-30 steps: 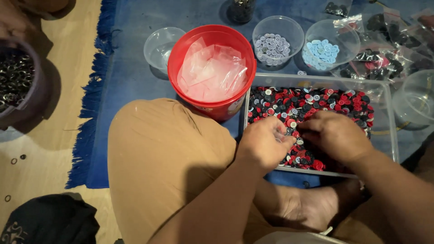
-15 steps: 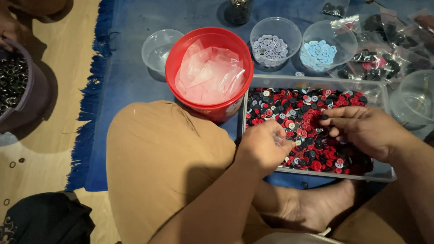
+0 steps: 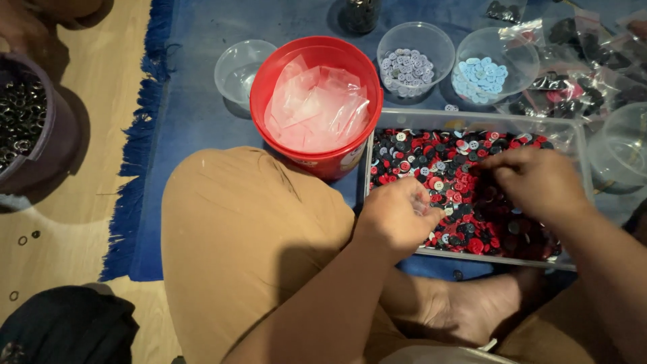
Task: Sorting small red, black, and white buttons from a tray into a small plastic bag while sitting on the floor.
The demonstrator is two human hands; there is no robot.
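Observation:
A clear plastic tray (image 3: 472, 120) holds several red, black and white buttons (image 3: 465, 195). My left hand (image 3: 397, 217) is curled shut over the tray's near left corner, and a bit of clear plastic shows between its fingers. My right hand (image 3: 536, 182) lies over the right half of the tray. Its fingertips are pinched together down among the buttons. My bent knee in tan cloth (image 3: 256, 229) sits just left of the tray.
A red bucket (image 3: 269, 128) of clear bags stands left of the tray. Behind are clear bowls: one empty (image 3: 242, 67), one with pale buttons (image 3: 412, 64), one with blue buttons (image 3: 482, 74). Bagged buttons (image 3: 579, 87) lie far right. A dark tub of metal rings (image 3: 27, 128) stands on the wooden floor.
My right hand has moved from beside the left hand toward the far right of the tray. The left hand has stayed at the tray's near left corner.

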